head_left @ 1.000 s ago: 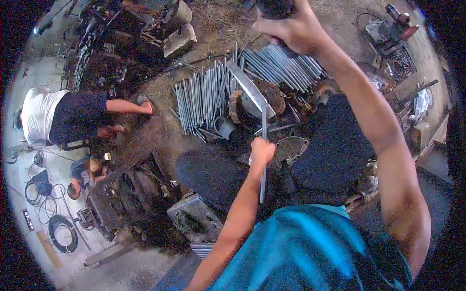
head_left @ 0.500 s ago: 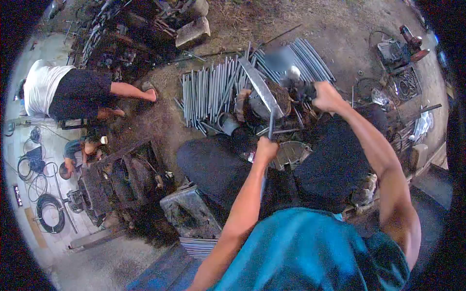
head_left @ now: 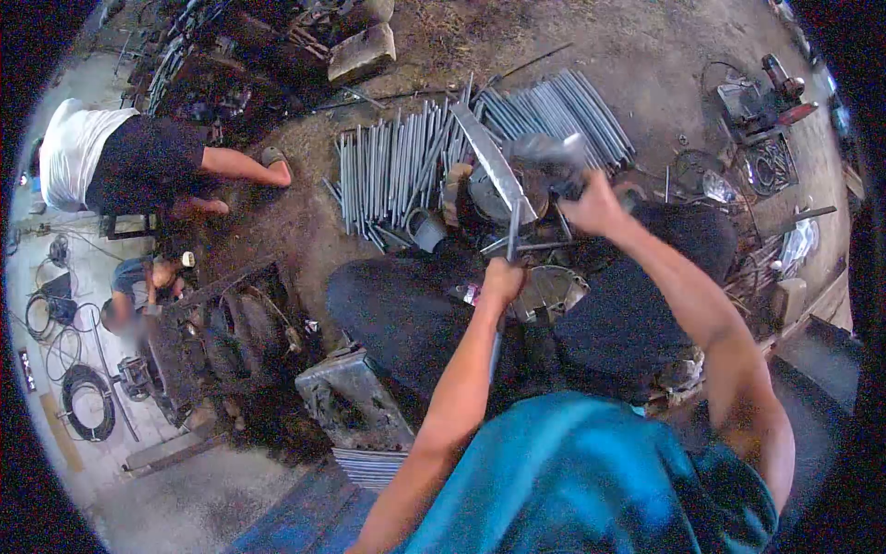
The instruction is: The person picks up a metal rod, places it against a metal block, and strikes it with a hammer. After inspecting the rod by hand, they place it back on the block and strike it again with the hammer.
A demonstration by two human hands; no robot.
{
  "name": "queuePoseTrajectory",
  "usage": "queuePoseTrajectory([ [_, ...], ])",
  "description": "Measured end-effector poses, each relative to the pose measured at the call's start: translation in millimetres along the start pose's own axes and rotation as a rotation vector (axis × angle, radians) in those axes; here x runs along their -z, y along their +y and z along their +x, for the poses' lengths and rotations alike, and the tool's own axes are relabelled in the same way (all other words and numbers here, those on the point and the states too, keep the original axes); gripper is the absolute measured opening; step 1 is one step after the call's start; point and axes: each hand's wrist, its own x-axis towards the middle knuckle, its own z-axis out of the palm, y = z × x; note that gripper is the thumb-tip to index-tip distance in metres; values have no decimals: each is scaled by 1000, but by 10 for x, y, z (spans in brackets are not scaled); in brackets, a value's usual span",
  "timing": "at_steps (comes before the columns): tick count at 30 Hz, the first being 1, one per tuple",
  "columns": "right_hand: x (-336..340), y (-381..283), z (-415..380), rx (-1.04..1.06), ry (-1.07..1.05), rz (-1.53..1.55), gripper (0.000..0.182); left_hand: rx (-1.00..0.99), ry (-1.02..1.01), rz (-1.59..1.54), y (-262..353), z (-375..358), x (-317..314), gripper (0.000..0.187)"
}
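My left hand [head_left: 503, 279] is closed round the rod-like handle of a long flat metal blade [head_left: 487, 152]. The blade slants up and away to the left, over a round block [head_left: 487, 196] between my knees. In my closed right hand [head_left: 593, 205] is a hammer [head_left: 544, 150]; its grey head is smeared by motion and stands just right of the blade, apart from it as far as I can see. The fingers hide most of the hammer's handle.
Rows of metal rods [head_left: 392, 171] lie on the ground beyond the block, with more rods [head_left: 577, 111] to the right. A power tool [head_left: 784, 78] stands at the far right. Two other people are at the left, one standing [head_left: 152, 162], one low down [head_left: 143, 282] beside dark machinery [head_left: 226, 332].
My right hand has shifted left and slightly down, and the hammer's head has swung with it. My left hand and the blade stay almost in place.
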Motion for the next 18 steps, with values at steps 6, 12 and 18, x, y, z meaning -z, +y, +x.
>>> queuePoseTrajectory([
  [6,325,-375,15,-36,-215,-615,32,68,-58,105,115,-119,100,46],
  [12,796,-1195,699,558,69,-263,39,-267,374,357,67,-288,-10,44],
  [18,990,-2007,749,520,127,134,24,-261,353,514,159,-324,-57,37],
])
